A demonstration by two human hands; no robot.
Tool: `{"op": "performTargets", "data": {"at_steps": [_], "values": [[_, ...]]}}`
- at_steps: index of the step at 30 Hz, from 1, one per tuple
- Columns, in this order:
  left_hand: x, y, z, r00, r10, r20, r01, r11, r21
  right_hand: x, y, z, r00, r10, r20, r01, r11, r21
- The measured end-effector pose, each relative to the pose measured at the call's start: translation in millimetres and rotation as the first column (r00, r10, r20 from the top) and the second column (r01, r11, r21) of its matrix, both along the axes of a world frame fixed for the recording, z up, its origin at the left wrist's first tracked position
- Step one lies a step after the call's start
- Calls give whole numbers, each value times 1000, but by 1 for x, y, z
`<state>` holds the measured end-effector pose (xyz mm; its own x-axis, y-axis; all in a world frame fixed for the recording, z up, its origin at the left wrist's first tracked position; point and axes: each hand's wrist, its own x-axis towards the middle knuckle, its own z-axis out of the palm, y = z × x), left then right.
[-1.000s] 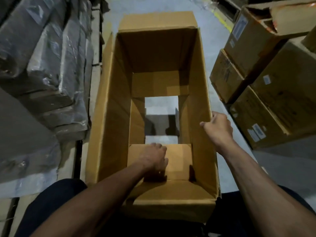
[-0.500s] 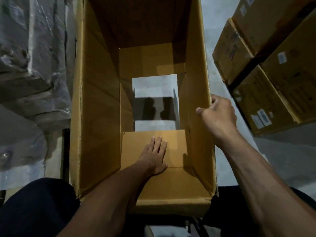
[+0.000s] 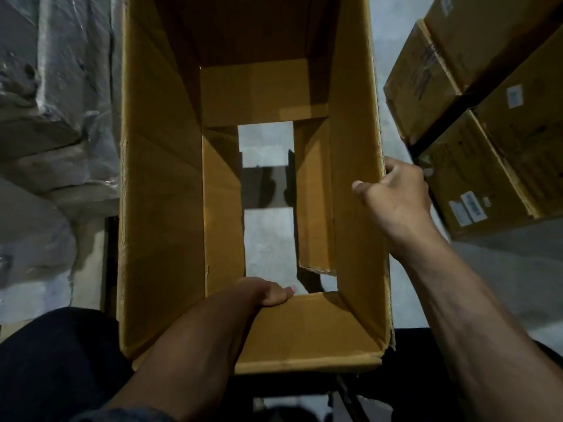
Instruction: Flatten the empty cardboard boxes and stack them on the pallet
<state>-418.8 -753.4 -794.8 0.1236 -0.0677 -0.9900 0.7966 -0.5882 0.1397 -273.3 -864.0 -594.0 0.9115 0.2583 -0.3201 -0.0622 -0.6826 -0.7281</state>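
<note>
An empty brown cardboard box (image 3: 158, 208) stands upright in front of me, its top open. Its bottom flaps hang down and the grey floor (image 3: 268, 248) shows through the bottom. My left hand (image 3: 268, 292) reaches deep inside, fingers curled over the edge of the near bottom flap (image 3: 304, 324). My right hand (image 3: 396, 193) grips the top rim of the box's right wall, thumb inside and fingers outside. The right bottom flap (image 3: 313, 193) hangs down with a torn lower edge.
Stacked closed cardboard boxes (image 3: 487, 132) with white labels stand close on the right. Plastic-wrapped goods (image 3: 54, 102) fill the left side. Grey concrete floor (image 3: 502, 275) lies right of the box. My dark trousers (image 3: 54, 360) show at the bottom.
The near bottom flap, which my left hand pressed flat, has swung down and the floor opening has grown. My left hand went from flat on it to curled over its edge. The view moved closer.
</note>
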Motion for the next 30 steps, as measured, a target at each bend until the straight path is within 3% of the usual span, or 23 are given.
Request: {"op": "performTargets", "data": {"at_steps": [3,8,12,14,17,19,23,27,30], "values": [[-1,0,4,975,-103,199,78,989,129,2,2,-5,1000,0,5,0,1000,-16],[6,16,45,823,-249,510,42,923,383,3,-1,-12,999,-29,-14,28,999,-22],[11,42,106,566,-609,556,-29,659,751,3,-8,-15,998,-62,-7,62,997,-35],[10,58,131,563,-640,523,-160,537,828,2,-12,-16,997,-74,-2,74,996,-51],[-2,83,159,605,-595,530,-335,414,847,-2,-18,-14,995,-97,2,97,994,-59],[-12,96,165,619,-489,614,-466,401,789,-6,-24,-14,995,-103,2,103,993,-58],[-17,114,160,531,-52,846,-747,443,496,-11,-38,-8,995,-104,-9,103,994,-40],[-17,119,159,585,7,811,-719,466,515,-10,-45,-10,996,-87,37,91,989,-114],[-21,121,158,534,35,845,-747,489,451,-8,-48,-14,989,-113,92,126,981,-150]]}}
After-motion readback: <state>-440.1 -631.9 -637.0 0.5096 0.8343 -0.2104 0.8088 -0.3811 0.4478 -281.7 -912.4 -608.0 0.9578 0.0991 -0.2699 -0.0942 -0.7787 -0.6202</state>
